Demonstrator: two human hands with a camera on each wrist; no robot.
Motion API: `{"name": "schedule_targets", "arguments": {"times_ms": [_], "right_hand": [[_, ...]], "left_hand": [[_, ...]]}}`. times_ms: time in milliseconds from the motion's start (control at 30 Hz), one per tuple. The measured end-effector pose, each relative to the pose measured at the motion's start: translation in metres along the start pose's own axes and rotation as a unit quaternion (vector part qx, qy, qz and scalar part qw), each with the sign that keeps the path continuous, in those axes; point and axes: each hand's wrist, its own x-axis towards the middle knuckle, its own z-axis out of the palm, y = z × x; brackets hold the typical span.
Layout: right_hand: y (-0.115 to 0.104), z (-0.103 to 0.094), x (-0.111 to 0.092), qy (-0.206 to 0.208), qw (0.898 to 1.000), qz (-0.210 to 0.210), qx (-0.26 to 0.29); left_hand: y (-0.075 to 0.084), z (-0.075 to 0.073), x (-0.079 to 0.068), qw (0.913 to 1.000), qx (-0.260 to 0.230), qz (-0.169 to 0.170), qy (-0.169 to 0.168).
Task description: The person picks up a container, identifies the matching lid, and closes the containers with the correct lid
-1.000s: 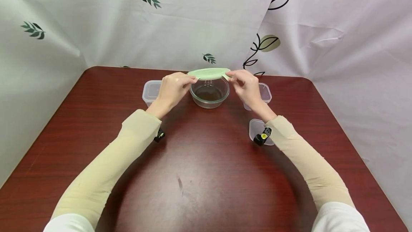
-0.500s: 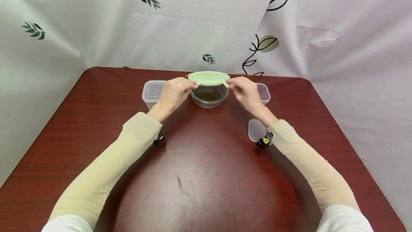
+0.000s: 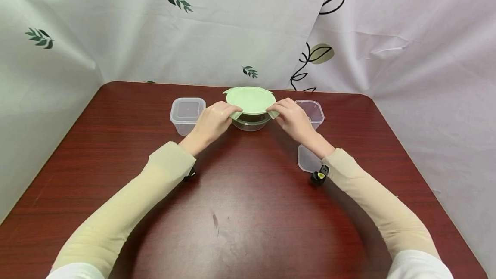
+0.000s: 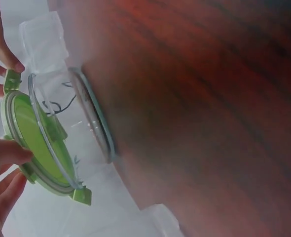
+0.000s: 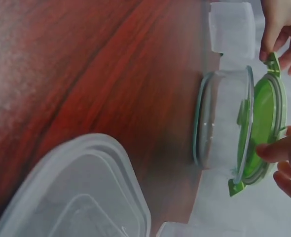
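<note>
A round pale-green lid (image 3: 251, 99) with side clips is over a clear glass bowl (image 3: 249, 126) at the back middle of the table. My left hand (image 3: 213, 122) pinches its near left edge by a clip between thumb and fingers. The near right edge is pinched the same way by my right hand (image 3: 293, 120). In the left wrist view the lid (image 4: 46, 157) is tilted, its far side close against the bowl's rim (image 4: 36, 106) and its near side raised. The right wrist view shows a gap between the lid's underside (image 5: 263, 121) and the bowl.
Left of the bowl stands a clear plastic container (image 3: 187, 113) with its lid on. Another clear container (image 3: 314, 113) is behind my right hand. A loose translucent lid (image 3: 307, 158) lies on the dark red table (image 3: 248, 210) under my right wrist. A white curtain (image 3: 217, 29) hangs behind.
Both hands have come down and slightly nearer with the lid's near edge. The lid's top now faces me more and covers more of the bowl.
</note>
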Motion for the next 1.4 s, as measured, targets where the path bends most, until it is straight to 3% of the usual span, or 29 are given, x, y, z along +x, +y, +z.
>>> {"name": "schedule_targets", "arguments": {"times_ms": [500, 700, 833, 967, 1067, 1167, 1400], "right_hand": [[0.0, 0.004, -0.004, -0.06, 0.997, 0.008, -0.039], [0.0, 0.004, -0.005, -0.066, 0.997, -0.015, -0.04], [0.0, 0.0, -0.004, -0.11, 0.993, 0.024, -0.024], [-0.002, -0.006, 0.001, -0.15, 0.981, 0.11, 0.05], [-0.003, -0.007, 0.008, -0.14, 0.972, 0.163, 0.096], [-0.004, -0.004, 0.016, -0.116, 0.962, 0.219, 0.111], [-0.001, 0.008, 0.031, -0.102, 0.923, 0.336, 0.158]], "left_hand": [[0.004, 0.007, -0.012, 0.9989, 0.011, 0.029, -0.036], [0.004, 0.006, -0.011, 0.9973, 0.004, 0.005, -0.073], [0.005, 0.0, -0.005, 0.9916, -0.017, -0.045, -0.12], [0.002, -0.006, 0.004, 0.9794, -0.05, -0.141, -0.135], [-0.001, -0.006, 0.011, 0.9649, -0.075, -0.222, -0.12], [-0.005, -0.003, 0.016, 0.9499, -0.077, -0.281, -0.112], [-0.012, 0.007, 0.021, 0.9184, -0.082, -0.352, -0.161]]}}
